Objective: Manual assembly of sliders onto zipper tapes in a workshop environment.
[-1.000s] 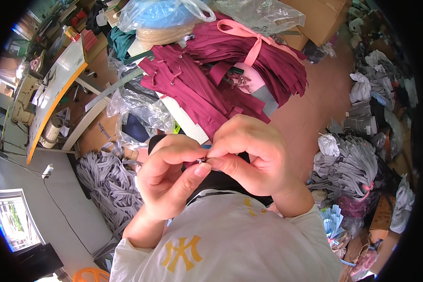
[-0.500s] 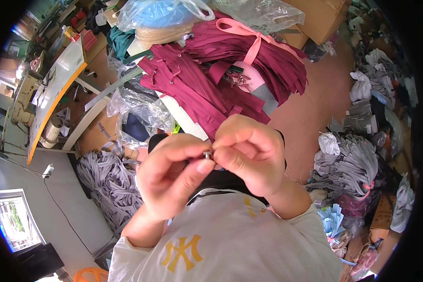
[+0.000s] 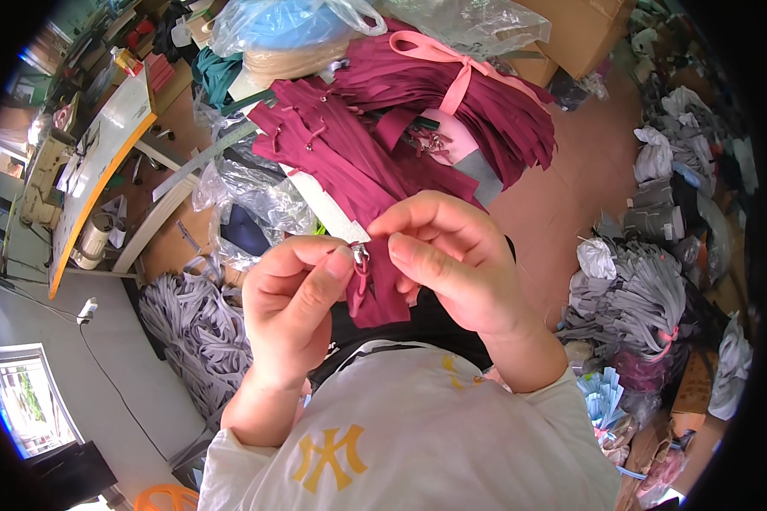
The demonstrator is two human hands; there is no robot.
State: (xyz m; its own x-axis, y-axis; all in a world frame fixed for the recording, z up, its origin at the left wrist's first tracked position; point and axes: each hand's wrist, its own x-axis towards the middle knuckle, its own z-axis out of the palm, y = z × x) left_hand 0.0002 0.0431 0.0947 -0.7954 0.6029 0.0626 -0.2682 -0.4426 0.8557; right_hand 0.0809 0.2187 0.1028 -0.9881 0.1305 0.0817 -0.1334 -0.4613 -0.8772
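A maroon zipper hangs between my hands, its lower end loose in front of my shirt. My left hand is closed, pinching the zipper edge beside a small silver slider with a maroon cord pull dangling from it. On the other side of the slider, my right hand has its index finger and thumb closed on the zipper tape, partly hiding it. The tape runs up toward a pile of maroon zippers just beyond my hands; several of them show silver sliders and cord pulls.
Behind lies a maroon zipper bundle tied with a pink strip. Clear plastic bags and grey strips are at left, near an orange-edged table. More grey bundles and wrapped packs are heaped at right.
My hands have moved slightly apart and the zipper now hangs lower between them. The slider and its cord pull have come into view below my fingertips.
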